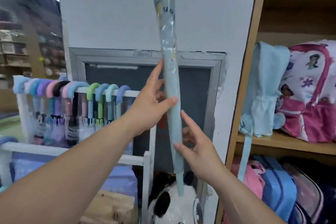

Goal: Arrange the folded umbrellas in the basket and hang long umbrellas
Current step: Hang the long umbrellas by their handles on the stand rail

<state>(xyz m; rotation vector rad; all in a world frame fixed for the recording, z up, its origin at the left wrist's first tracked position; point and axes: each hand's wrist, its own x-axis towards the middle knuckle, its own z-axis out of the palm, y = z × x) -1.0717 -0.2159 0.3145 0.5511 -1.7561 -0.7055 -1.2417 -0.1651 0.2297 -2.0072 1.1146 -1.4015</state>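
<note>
A long light-blue umbrella [171, 85] in clear plastic wrap stands almost upright in front of me, its top running out of view. My left hand [151, 103] holds its middle, thumb across the front and fingers behind. Lower down, my right hand [194, 143] pinches the shaft between thumb and fingers. Several long umbrellas hang by their curved pastel handles [76, 88] from the white rack rail [131, 93] at the left. No basket of folded umbrellas can be made out.
A wooden shelf [283, 142] at the right holds a blue bag [261, 87] and pink backpacks [312, 92]. A black-and-white plush toy [171, 203] sits below the umbrella's lower end. A grey panel on a white wall is behind.
</note>
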